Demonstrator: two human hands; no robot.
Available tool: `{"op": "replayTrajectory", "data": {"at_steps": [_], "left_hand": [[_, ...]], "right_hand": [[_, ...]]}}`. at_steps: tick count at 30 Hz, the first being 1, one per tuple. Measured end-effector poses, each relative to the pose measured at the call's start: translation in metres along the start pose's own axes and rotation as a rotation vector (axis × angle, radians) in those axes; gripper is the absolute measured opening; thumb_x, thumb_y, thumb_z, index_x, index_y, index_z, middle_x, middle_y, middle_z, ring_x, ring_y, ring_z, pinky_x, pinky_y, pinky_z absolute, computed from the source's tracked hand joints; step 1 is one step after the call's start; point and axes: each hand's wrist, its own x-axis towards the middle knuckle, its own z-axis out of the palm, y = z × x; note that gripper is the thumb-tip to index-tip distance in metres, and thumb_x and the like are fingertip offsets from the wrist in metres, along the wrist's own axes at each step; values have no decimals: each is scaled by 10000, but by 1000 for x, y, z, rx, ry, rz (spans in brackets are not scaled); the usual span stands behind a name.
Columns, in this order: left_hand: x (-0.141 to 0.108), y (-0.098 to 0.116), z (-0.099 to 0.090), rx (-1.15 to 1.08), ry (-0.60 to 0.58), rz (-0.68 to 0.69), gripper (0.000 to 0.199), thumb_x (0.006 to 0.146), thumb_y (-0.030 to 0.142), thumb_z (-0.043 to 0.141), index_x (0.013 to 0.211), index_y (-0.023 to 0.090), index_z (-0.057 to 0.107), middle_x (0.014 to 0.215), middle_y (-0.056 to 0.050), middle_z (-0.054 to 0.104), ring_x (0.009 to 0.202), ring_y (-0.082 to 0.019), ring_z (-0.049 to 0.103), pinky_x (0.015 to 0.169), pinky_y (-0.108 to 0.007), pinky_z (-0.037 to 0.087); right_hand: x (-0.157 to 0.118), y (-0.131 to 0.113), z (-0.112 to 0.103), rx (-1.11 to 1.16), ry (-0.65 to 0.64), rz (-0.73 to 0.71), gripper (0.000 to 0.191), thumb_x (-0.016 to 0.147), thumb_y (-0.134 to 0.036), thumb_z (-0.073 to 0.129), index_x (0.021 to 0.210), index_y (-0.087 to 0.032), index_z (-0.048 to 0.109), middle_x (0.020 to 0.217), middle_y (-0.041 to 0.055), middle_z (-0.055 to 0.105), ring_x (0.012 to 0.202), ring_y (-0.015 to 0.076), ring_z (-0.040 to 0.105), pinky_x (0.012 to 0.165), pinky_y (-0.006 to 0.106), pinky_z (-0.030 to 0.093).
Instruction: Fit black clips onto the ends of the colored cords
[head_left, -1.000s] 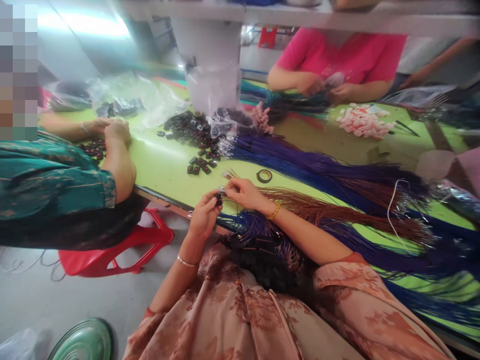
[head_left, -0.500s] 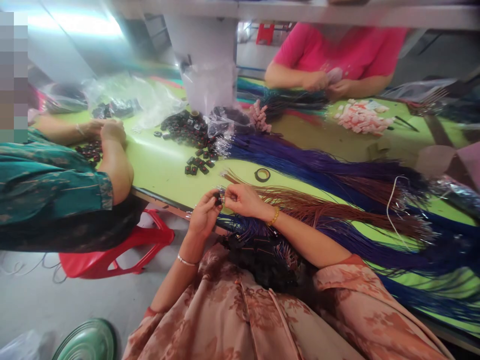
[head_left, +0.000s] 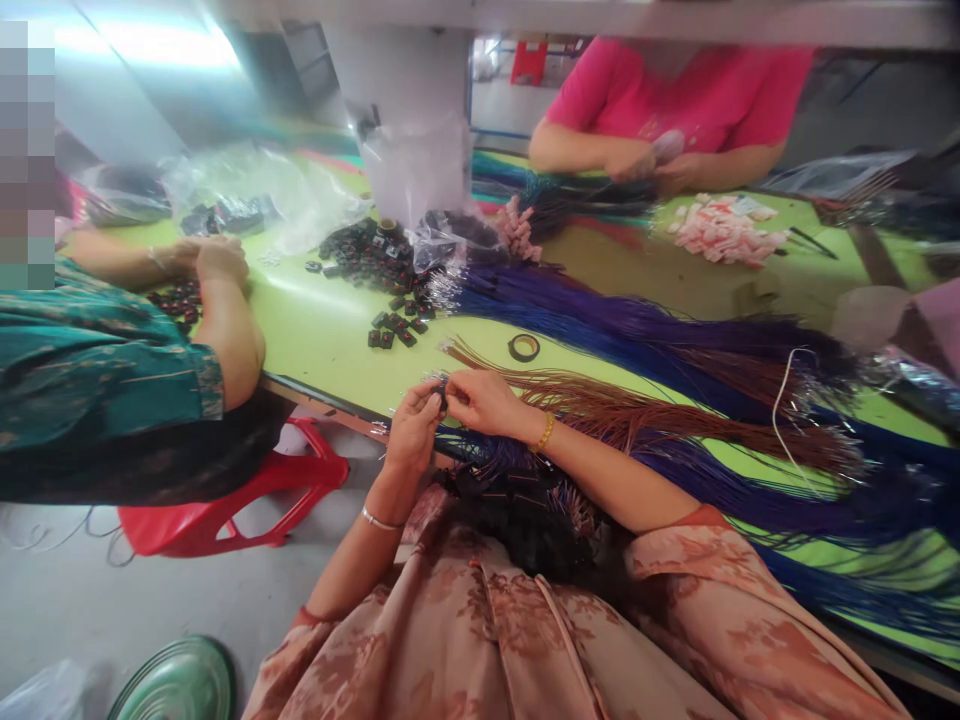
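Over grey floor [head_left: 315, 610], at green desk [head_left: 322, 345], left of tape roll [head_left: 514, 350]: clasping black piece [head_left: 441, 393] in left hand [head_left: 411, 430], with right hand [head_left: 491, 403] curled, grip unclear.

The wearer's 2 hands [head_left: 486, 403] meet at a small black part [head_left: 441, 394] near brown wires [head_left: 585, 396].

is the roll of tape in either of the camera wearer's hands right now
No, the roll of tape lies on the green tabletop, apart from the left hand and the right hand.
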Motion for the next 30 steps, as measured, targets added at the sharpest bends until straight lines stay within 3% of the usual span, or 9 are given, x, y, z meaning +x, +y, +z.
{"op": "replayTrajectory", "data": {"at_steps": [9,13,17,21,25,30], "left_hand": [[1,-4,3,30,43,24,311,649,238,784,925,172,656,859,-21,661,743,-104,585,700,-233,443],[3,-6,4,14,50,10,299,642,225,779,911,171,659,866,-19,649,744,-95,572,695,-221,442],[7,-7,4,-13,39,-13,274,635,217,777,882,179,665,872,-15,637,750,-89,560,681,-204,443],[9,-7,3,-15,36,-28,269,634,217,773,879,182,667,869,-16,637,746,-92,557,683,-213,446],[10,-7,1,-21,24,-39,272,632,214,777,878,178,667,873,-17,638,753,-94,559,694,-221,446],[9,-5,1,-26,23,-48,281,623,212,778,882,173,674,865,-14,632,750,-92,557,695,-219,450]], "right_hand": [[-3,-1,3,-31,-36,57,136,817,-195,500,802,-147,627,736,38,645,615,126,483,595,242,284],[6,10,-7,15,-31,84,201,866,-233,462,814,-148,638,768,37,671,655,121,527,626,231,326],[28,37,-23,-170,11,341,257,888,-268,439,911,-153,667,925,88,705,810,178,603,693,257,387],[44,54,-21,-352,-146,519,264,852,-257,475,953,-145,693,1013,165,699,914,271,639,735,322,436],[45,55,-13,-390,-179,532,289,862,-242,457,1008,-101,662,1024,213,687,920,291,654,747,336,449],[40,56,-16,-377,-145,490,312,894,-243,406,1088,-111,611,1035,176,690,916,273,651,751,318,447]]}}
